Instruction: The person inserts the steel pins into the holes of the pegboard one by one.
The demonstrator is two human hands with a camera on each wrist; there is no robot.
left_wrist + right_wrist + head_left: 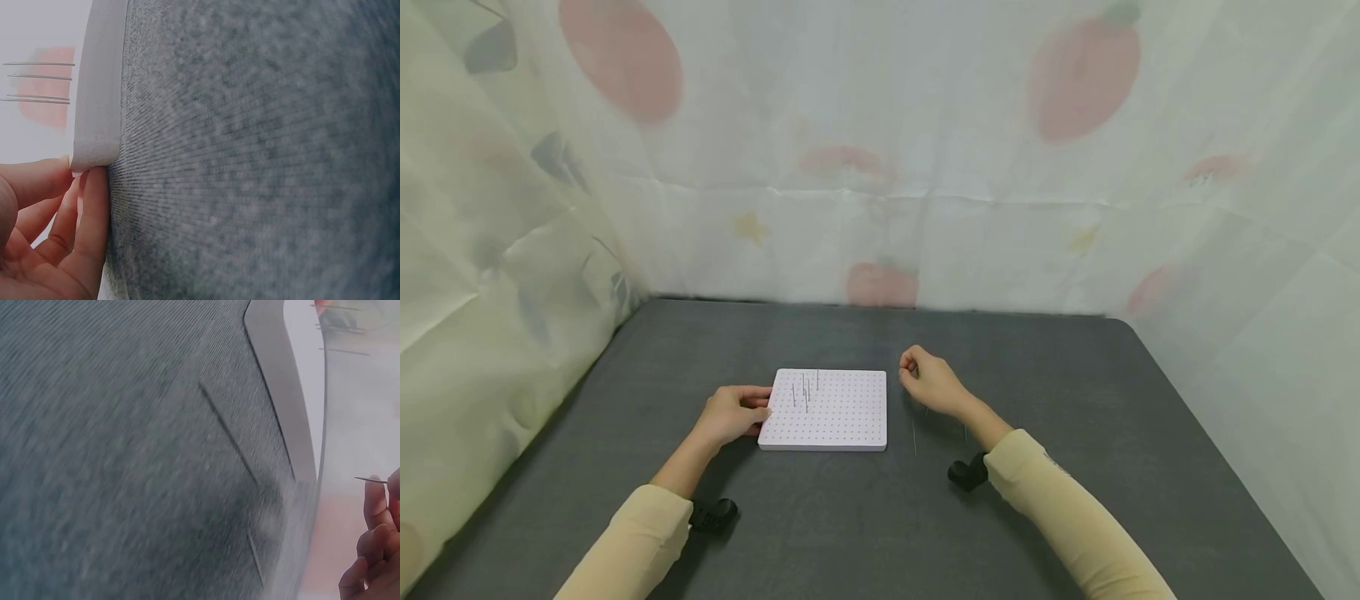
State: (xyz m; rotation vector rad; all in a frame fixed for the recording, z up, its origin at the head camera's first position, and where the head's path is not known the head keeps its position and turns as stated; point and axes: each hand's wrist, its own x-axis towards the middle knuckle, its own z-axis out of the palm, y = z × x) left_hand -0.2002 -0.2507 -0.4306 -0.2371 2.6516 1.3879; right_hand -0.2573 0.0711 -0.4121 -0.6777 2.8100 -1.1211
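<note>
A white pegboard [842, 421] with a grid of small holes lies on the dark table. Several thin metal needles [807, 392] stand upright in its left, far part; they also show beside the board's edge [97, 125] in the left wrist view. My left hand [730, 415] holds the board's left edge, thumb against the top side and fingers along the edge. Off the board's right side, raised above the table, my right hand [934, 385] pinches a needle [369, 480] between thumb and index finger, its pointed end sticking out.
Loose needles [914, 437] lie on the table [820, 525] right of the board, near and under my right forearm. Each wrist wears a black camera mount [967, 473]. A pale printed curtain [985, 150] hangs behind the table and at both sides.
</note>
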